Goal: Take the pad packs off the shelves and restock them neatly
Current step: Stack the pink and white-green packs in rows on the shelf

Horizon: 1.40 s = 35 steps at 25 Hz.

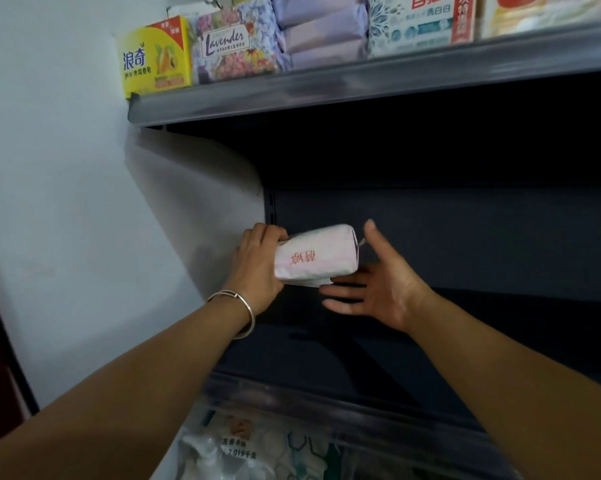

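The left hand [257, 265] grips one end of a pink-and-white pad pack [315, 255] above the dark middle shelf [326, 358], near the white side wall [84, 202]; the right hand [371, 289] is spread open, fingers [340, 296] just beneath the pack's other end.

The left hand [257, 268] covers the near end of the pad pack [317, 255], so its fingers there are hidden. Below the pad pack, bagged goods [243, 448] are cut by the bottom edge, their print blurred.
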Each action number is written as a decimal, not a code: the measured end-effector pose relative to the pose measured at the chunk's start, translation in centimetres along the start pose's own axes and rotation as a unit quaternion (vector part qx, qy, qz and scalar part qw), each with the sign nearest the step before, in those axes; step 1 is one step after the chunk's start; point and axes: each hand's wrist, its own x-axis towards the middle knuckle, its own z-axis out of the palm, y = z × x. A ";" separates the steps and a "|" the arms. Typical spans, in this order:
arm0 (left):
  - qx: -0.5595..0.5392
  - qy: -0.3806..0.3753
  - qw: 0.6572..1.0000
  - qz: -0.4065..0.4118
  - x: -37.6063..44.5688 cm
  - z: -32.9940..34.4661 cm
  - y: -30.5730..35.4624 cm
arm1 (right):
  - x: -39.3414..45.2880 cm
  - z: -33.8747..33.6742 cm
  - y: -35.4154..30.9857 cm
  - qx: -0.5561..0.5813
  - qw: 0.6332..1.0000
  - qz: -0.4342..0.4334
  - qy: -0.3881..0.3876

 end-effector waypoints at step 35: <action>0.161 -0.186 0.968 -0.042 1.5 2.4 -5.7 | 9.6 2.5 5.7 -0.345 0.922 -0.132 0.115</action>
